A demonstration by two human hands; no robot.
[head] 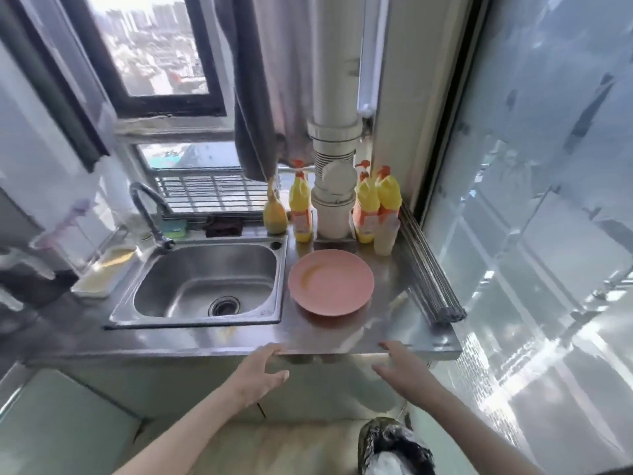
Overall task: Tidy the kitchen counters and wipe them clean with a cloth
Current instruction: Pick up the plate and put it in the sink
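Note:
A pink plate lies on the steel counter to the right of the sink. Yellow bottles with orange caps stand at the back around a white pipe. A dark cloth lies behind the sink, and a grey towel hangs from above. My left hand is open with fingers spread at the counter's front edge. My right hand is open too, just below the edge near the plate. Neither hand holds anything.
A curved tap rises at the sink's back left, with a green sponge beside it. A yellowish tray sits left of the sink. A rolled metal rack runs along the counter's right side by the glass wall.

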